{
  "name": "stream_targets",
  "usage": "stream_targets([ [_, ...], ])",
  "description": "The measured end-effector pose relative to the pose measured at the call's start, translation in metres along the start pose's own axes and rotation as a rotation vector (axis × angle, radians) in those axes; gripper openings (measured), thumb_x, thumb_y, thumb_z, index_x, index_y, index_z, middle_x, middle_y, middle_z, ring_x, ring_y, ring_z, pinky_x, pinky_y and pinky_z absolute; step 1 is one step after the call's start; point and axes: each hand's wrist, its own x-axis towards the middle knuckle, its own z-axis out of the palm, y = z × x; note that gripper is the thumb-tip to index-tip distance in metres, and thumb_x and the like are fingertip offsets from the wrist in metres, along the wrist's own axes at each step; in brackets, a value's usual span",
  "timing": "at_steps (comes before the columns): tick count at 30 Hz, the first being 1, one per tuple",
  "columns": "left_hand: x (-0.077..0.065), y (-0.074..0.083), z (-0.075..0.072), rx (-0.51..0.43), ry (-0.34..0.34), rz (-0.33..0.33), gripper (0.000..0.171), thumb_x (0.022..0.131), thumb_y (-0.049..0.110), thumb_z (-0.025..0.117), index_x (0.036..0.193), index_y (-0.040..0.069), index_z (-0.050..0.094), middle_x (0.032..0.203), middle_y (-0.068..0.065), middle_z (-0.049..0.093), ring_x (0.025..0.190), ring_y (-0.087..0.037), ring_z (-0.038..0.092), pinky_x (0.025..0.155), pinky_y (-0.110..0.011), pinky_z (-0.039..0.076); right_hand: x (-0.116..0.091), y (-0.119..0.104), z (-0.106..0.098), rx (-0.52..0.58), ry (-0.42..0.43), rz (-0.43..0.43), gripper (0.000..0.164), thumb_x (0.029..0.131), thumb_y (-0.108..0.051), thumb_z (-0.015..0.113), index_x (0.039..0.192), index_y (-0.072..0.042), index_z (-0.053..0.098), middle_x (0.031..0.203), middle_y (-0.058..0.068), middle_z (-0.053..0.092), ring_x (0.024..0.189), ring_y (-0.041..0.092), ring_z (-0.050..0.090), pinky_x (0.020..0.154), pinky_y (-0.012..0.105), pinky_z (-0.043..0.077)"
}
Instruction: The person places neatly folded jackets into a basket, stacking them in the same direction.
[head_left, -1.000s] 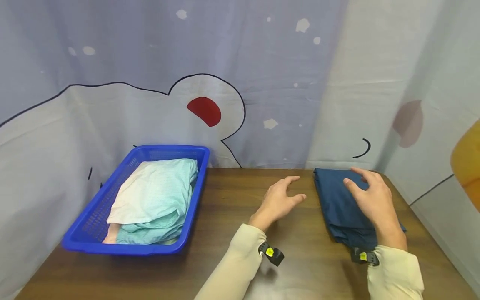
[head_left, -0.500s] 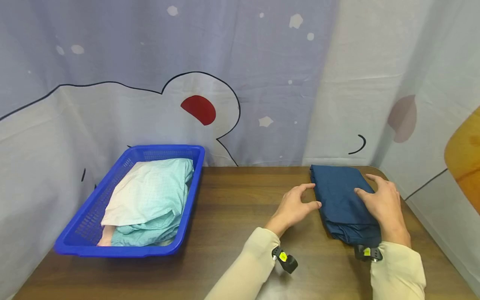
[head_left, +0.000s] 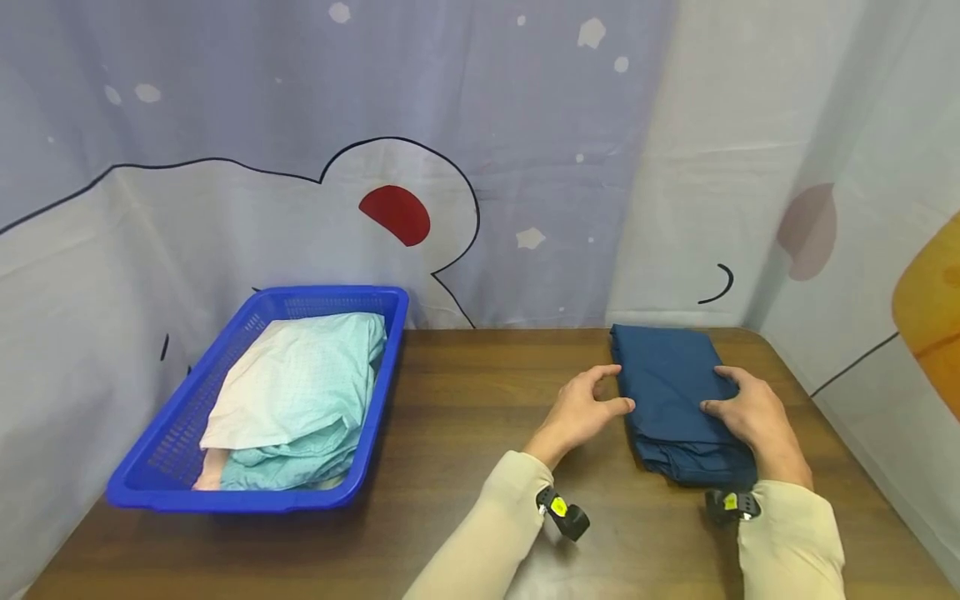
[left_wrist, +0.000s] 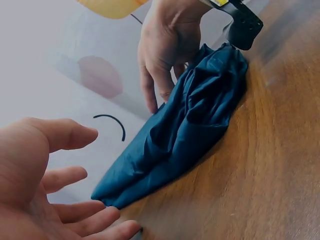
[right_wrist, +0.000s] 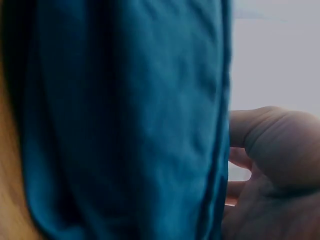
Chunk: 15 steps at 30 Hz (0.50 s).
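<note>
A folded dark blue cloth (head_left: pixel 663 383) lies on the right part of the table, its near end bunched in loose folds. At its left edge my left hand (head_left: pixel 579 414) is held with thumb and fingers apart. In the left wrist view those fingers (left_wrist: pixel 75 212) are spread beside the cloth's end, holding nothing. My right hand (head_left: pixel 759 423) is at the cloth's right side, thumb over the top face and fingers along the far right edge. The right wrist view has the blue cloth (right_wrist: pixel 150 125) filling most of it, with the hand (right_wrist: pixel 287 155) beside it; some fingertips are hidden.
A blue plastic basket (head_left: pixel 393 375) stands on the left of the wooden table (head_left: pixel 480 400), with a pale, mint-coloured folded cloth (head_left: pixel 300 392) inside. A printed curtain (head_left: pixel 540 150) hangs behind the table and along the right side.
My left hand has moved right to the cloth's left edge. The right hand has come down onto the cloth's right side. The cloth has shifted slightly left.
</note>
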Motion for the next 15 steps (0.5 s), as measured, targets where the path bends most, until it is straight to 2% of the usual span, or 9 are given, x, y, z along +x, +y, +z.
stream_targets([
  [7, -0.001, -0.005, -0.002, -0.092, 0.008, -0.069, 0.058, 0.091, 0.027, 0.081, 0.146, 0.019, 0.066, 0.146, -0.005, 0.063, 0.124, -0.024, 0.065, 0.096, -0.037, 0.055, 0.000, -0.007, 0.003, 0.043, -0.106, -0.066, 0.083, 0.095, -0.021, 0.077, 0.156, 0.012, 0.032, 0.148, 0.051, 0.034, 0.137, 0.068, 0.032, 0.108, 0.076, 0.030],
  [15, 0.001, -0.013, -0.005, -0.134, 0.090, -0.104, 0.060, 0.084, 0.008, 0.083, 0.142, 0.012, 0.068, 0.137, -0.013, 0.066, 0.113, -0.022, 0.066, 0.095, -0.036, 0.054, 0.000, -0.015, 0.008, 0.097, -0.173, -0.063, 0.093, 0.095, -0.032, 0.081, 0.160, 0.010, 0.030, 0.150, 0.051, 0.034, 0.138, 0.067, 0.034, 0.109, 0.076, 0.032],
])
